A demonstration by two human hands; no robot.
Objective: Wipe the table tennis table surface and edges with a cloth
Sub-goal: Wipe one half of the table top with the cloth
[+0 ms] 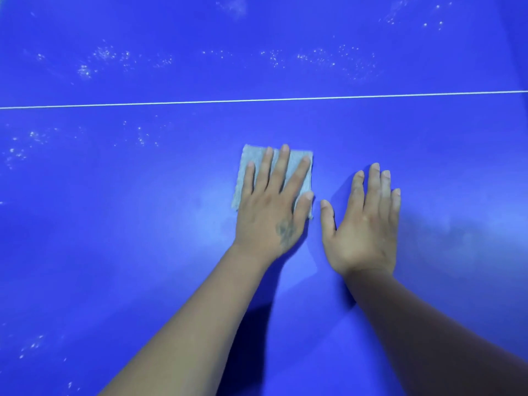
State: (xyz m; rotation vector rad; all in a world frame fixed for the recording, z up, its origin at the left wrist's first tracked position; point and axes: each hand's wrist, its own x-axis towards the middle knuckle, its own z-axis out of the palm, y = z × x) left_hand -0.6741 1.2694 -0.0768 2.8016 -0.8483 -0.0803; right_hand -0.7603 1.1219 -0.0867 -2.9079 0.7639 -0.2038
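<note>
- Left hand (271, 207) lies flat, fingers straight and spread, pressing a folded grey cloth (251, 164) onto the blue table tennis table (443, 155); nothing is gripped, the palm merely bears down so the cloth keeps full contact with the surface.
- Right hand (367, 224) rests palm-down and empty on bare surface just beside the left, fingers straight and close together; in my judgement it serves as a brace while the person leans over.
- Thumbs of the two hands sit near each other, not touching.
- Cloth position: mid-surface, on the near side of the thin white line (257, 100) that runs across the table; no table edge or corner is in view.
- White speckled residue (105, 57) lies in bands beyond the line, with further patches on the near side toward the left of the surface.
- Surface around and right of the hands appears free of specks, showing only faint smears.
- Assessment: wiping is partly done; the far bands, the left patches and all edges are outstanding.
- Risk: a flat, unpinched cloth may slip or bunch under a fast stroke.
</note>
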